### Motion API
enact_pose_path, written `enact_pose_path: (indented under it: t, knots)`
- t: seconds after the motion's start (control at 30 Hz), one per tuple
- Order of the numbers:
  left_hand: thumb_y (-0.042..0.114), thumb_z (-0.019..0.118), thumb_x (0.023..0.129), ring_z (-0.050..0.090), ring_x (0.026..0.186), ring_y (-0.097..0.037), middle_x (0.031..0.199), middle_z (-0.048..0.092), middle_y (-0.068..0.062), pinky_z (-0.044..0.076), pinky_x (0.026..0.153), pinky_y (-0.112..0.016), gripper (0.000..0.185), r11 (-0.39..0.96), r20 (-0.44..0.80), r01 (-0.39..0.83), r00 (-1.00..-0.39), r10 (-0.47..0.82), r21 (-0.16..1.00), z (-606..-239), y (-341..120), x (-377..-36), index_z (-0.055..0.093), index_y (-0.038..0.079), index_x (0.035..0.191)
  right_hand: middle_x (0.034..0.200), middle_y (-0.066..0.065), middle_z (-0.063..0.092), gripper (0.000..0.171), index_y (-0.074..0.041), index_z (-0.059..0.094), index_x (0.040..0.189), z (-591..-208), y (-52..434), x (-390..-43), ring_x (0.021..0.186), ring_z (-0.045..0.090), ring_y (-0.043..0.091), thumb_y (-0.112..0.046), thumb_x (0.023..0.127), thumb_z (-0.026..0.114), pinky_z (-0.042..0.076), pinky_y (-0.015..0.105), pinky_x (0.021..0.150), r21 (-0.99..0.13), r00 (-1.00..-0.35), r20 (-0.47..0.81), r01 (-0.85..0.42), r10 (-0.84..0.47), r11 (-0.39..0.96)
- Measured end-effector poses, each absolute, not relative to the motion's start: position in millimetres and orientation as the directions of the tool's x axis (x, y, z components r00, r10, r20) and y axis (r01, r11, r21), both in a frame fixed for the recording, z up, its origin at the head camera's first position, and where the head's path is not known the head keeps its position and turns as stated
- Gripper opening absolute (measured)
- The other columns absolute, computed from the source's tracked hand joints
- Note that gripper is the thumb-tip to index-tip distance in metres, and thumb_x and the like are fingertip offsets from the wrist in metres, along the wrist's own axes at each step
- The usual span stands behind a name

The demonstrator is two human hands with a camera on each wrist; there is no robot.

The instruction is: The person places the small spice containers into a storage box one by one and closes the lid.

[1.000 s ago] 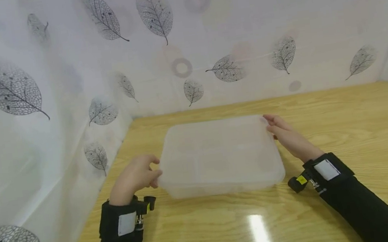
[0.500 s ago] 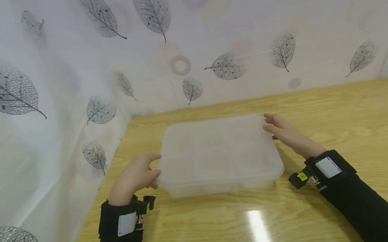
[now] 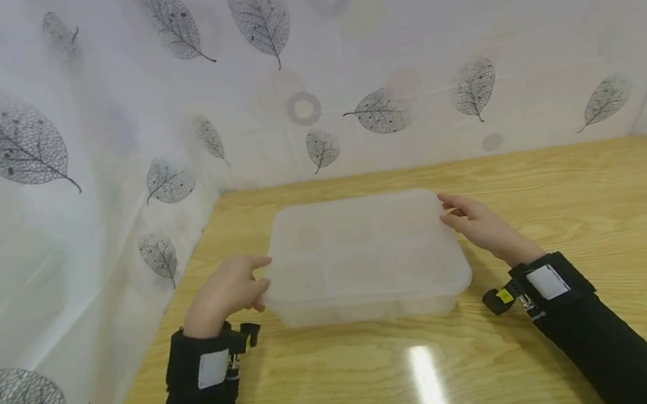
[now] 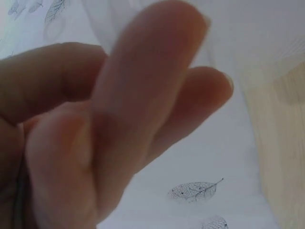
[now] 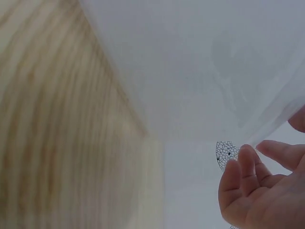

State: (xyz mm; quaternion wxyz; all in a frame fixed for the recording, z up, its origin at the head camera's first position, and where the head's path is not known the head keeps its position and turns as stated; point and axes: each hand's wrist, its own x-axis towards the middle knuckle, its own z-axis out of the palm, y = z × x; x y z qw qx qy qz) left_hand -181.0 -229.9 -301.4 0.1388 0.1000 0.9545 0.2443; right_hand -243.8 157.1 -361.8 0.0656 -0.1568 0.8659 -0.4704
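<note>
A frosted, see-through plastic box (image 3: 367,311) lies on the table, its long side facing me. Its rounded rectangular lid (image 3: 359,245) is on top, and divider lines show faintly through it. At the left edge my left hand (image 3: 228,291) holds the lid's rim between thumb and index finger, the other fingers curled below. My right hand (image 3: 487,226) grips the lid's right edge near the far corner, thumb and index finger at the rim. In the right wrist view, curled fingers (image 5: 245,169) of that hand sit just under the rim. The fingertips' contact is partly hidden.
The light wood table (image 3: 351,380) carries a bright light reflection in front of the box. A pale cloth with leaf prints (image 3: 379,112) hangs behind and along the left side. Each black sleeve bears a strapped wrist camera (image 3: 499,300).
The divider lines show more clearly through the lid than a second ago. My left index finger has reached the rim, and my right fingers have shifted slightly along the edge.
</note>
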Motion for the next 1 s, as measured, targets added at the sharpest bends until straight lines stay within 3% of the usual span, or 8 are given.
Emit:
enact_pose_path:
  t: [0.2,0.4,0.57,0.73,0.87,1.0]
  knots:
    - [0.005,0.047,0.085,0.055,0.050,-0.013,0.057,0.055,-0.002,0.041,0.053,-0.028,0.045,0.869,-0.200,0.145,-0.943,0.266,0.473,-302,-231,-183,0.042,-0.001,0.129,0.138,0.028,0.017,0.059,0.002,0.013,0.140,-362,154,-243,0.119,0.027,0.040,-0.030,0.095,0.035,0.029,0.053,0.091,-0.847,-0.940,0.029,-0.203,-0.340,0.492]
    - [0.005,0.048,0.085,0.057,0.054,-0.017,0.061,0.055,-0.002,0.038,0.048,-0.027,0.043,0.875,-0.171,0.173,-0.946,0.275,0.453,-306,-234,-186,0.044,-0.001,0.127,0.138,0.026,0.019,0.060,0.001,0.015,0.139,-362,152,-243,0.114,0.030,0.039,-0.030,0.094,0.039,0.032,0.051,0.086,-0.819,-0.939,0.034,-0.223,-0.343,0.529]
    - [0.007,0.049,0.086,0.053,0.055,-0.016,0.076,0.059,-0.006,0.037,0.047,-0.027,0.041,0.870,-0.126,0.227,-0.943,0.309,0.437,-310,-236,-189,0.045,-0.002,0.126,0.138,0.025,0.021,0.060,0.002,0.016,0.139,-362,152,-242,0.113,0.032,0.038,-0.031,0.094,0.038,0.033,0.050,0.085,-0.793,-0.941,0.045,-0.238,-0.336,0.561]
    - [0.010,0.048,0.089,0.056,0.075,-0.022,0.105,0.057,-0.018,0.044,0.064,-0.034,0.039,0.857,-0.040,0.318,-0.930,0.364,0.406,-317,-240,-195,0.045,-0.004,0.125,0.137,0.025,0.022,0.057,0.004,0.016,0.138,-364,151,-242,0.112,0.033,0.037,-0.027,0.095,0.036,0.033,0.049,0.085,-0.779,-0.938,0.061,-0.258,-0.340,0.571]
    - [0.010,0.045,0.091,0.053,0.100,-0.033,0.123,0.046,-0.024,0.041,0.084,-0.042,0.041,0.818,-0.008,0.371,-0.909,0.416,0.440,-323,-246,-199,0.040,-0.007,0.127,0.134,0.028,0.024,0.055,0.007,0.017,0.137,-363,150,-242,0.109,0.035,0.039,-0.024,0.096,0.035,0.034,0.050,0.083,-0.752,-0.934,0.090,-0.292,-0.347,0.591]
    - [0.010,0.043,0.091,0.052,0.102,-0.036,0.129,0.039,-0.026,0.041,0.085,-0.043,0.043,0.790,-0.015,0.373,-0.901,0.435,0.487,-326,-249,-202,0.036,-0.007,0.130,0.131,0.030,0.026,0.053,0.010,0.018,0.136,-363,149,-242,0.106,0.038,0.039,-0.020,0.096,0.036,0.036,0.048,0.080,-0.735,-0.928,0.117,-0.320,-0.353,0.598]
